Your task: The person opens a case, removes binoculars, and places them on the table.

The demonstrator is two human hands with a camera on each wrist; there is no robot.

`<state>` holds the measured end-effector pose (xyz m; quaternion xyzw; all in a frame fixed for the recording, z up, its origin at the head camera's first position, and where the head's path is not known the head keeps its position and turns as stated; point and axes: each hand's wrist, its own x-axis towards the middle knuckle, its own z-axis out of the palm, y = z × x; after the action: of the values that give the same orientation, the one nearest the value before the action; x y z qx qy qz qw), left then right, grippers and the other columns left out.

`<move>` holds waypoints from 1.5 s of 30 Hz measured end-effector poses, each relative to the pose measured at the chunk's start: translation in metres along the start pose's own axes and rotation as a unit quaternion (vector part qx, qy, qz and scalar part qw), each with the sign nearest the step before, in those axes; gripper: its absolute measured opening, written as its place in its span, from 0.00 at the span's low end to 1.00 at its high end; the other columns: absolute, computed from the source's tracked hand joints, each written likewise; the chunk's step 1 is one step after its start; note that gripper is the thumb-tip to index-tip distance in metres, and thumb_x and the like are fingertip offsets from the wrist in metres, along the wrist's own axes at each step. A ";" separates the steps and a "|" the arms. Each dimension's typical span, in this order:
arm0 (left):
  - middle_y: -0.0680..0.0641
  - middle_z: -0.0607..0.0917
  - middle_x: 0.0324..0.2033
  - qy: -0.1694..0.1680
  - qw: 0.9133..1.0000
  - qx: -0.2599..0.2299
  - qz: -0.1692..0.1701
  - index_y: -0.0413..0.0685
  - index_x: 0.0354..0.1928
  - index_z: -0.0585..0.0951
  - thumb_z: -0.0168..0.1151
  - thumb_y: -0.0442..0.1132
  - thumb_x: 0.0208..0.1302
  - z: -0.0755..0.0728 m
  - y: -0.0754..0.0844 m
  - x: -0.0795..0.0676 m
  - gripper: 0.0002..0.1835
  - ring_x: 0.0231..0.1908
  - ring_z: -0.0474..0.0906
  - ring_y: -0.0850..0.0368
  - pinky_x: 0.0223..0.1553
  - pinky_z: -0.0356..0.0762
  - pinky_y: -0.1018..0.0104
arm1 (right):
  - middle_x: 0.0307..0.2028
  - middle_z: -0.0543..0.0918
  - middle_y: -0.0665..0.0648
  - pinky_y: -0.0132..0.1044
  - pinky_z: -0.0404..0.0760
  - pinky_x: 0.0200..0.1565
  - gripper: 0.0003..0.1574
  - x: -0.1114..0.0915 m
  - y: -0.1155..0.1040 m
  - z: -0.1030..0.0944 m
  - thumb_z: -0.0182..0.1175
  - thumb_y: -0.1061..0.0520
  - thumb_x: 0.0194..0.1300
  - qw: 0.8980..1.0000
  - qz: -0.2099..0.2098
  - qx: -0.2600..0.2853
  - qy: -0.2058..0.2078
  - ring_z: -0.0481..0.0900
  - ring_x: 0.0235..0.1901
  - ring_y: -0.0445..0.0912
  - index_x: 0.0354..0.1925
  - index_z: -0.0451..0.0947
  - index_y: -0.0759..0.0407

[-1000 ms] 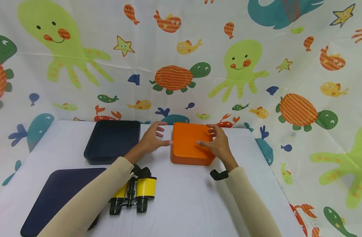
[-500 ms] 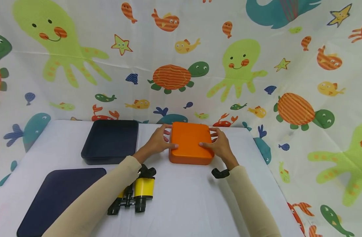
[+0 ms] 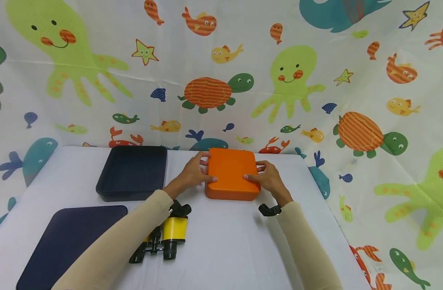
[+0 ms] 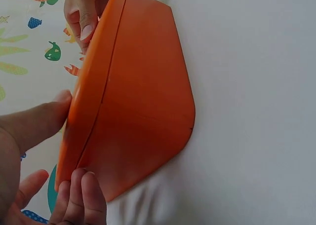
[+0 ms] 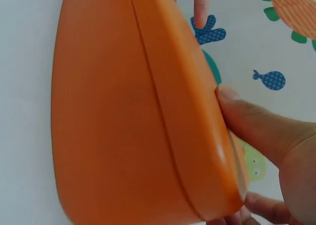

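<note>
A square orange box (image 3: 232,173) with a lid sits at the back middle of the white table. My left hand (image 3: 190,173) grips its left side, thumb on the top face and fingers down the side. On the opposite side, my right hand (image 3: 270,179) holds it the same way. In the left wrist view, the fingertips (image 4: 91,190) lie against the seam below the lid (image 4: 94,92). The right wrist view has the thumb (image 5: 247,114) pressed on the lid's top, with the other fingers partly hidden behind the corner.
Left of the orange box stands an open dark box (image 3: 132,173). A flat dark navy lid (image 3: 73,241) lies in front of it. Yellow and black binoculars (image 3: 175,228) rest near the lid, partly under my left forearm. A printed sea-animal curtain (image 3: 207,52) hangs behind the table.
Both hands have closed in on the orange box from its sides, and the thumbs have come down onto its top. The box stays in place; the head view has shifted slightly.
</note>
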<state>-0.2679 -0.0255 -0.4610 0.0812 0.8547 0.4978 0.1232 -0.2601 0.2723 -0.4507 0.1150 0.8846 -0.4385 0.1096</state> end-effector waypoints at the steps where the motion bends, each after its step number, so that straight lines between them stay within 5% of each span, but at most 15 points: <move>1: 0.40 0.75 0.70 0.001 1.000 0.001 -0.002 0.59 0.79 0.63 0.82 0.43 0.60 0.000 0.000 0.000 0.50 0.53 0.83 0.46 0.55 0.89 0.56 | 0.68 0.74 0.64 0.56 0.78 0.69 0.61 0.001 0.000 0.000 0.82 0.38 0.55 1.000 0.006 0.002 -0.002 0.74 0.66 0.60 0.77 0.64 0.55; 16: 0.43 0.75 0.70 0.009 0.999 0.032 -0.005 0.58 0.79 0.65 0.82 0.44 0.59 -0.001 0.001 -0.002 0.49 0.53 0.82 0.47 0.59 0.87 0.54 | 0.68 0.71 0.62 0.46 0.82 0.65 0.54 0.003 0.000 0.009 0.80 0.50 0.62 0.997 0.022 0.080 0.004 0.72 0.60 0.56 0.77 0.62 0.55; 29: 0.43 0.80 0.68 0.009 0.997 0.074 0.009 0.53 0.77 0.68 0.83 0.48 0.58 -0.004 0.003 -0.002 0.47 0.48 0.82 0.48 0.56 0.88 0.54 | 0.60 0.69 0.59 0.34 0.81 0.56 0.53 0.009 0.015 0.015 0.78 0.57 0.63 0.982 -0.003 0.189 0.013 0.70 0.59 0.53 0.78 0.61 0.53; 34: 0.42 0.79 0.66 0.018 0.996 0.084 0.011 0.53 0.77 0.68 0.82 0.47 0.59 -0.005 0.004 -0.006 0.47 0.45 0.81 0.49 0.54 0.88 0.56 | 0.64 0.69 0.59 0.34 0.84 0.56 0.54 0.006 0.013 0.019 0.79 0.53 0.62 0.985 -0.010 0.170 0.016 0.71 0.59 0.54 0.79 0.61 0.50; 45: 0.40 0.77 0.70 0.026 0.999 -0.029 0.015 0.54 0.76 0.71 0.79 0.35 0.62 0.000 0.006 -0.007 0.42 0.57 0.83 0.43 0.59 0.87 0.52 | 0.67 0.74 0.57 0.42 0.83 0.63 0.49 -0.003 0.016 0.014 0.78 0.54 0.63 0.987 -0.036 0.150 0.049 0.72 0.59 0.54 0.77 0.68 0.45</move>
<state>-0.2606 -0.0242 -0.4547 0.0774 0.8413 0.5263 0.0959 -0.2514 0.2700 -0.4706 0.1195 0.8169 -0.5634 0.0320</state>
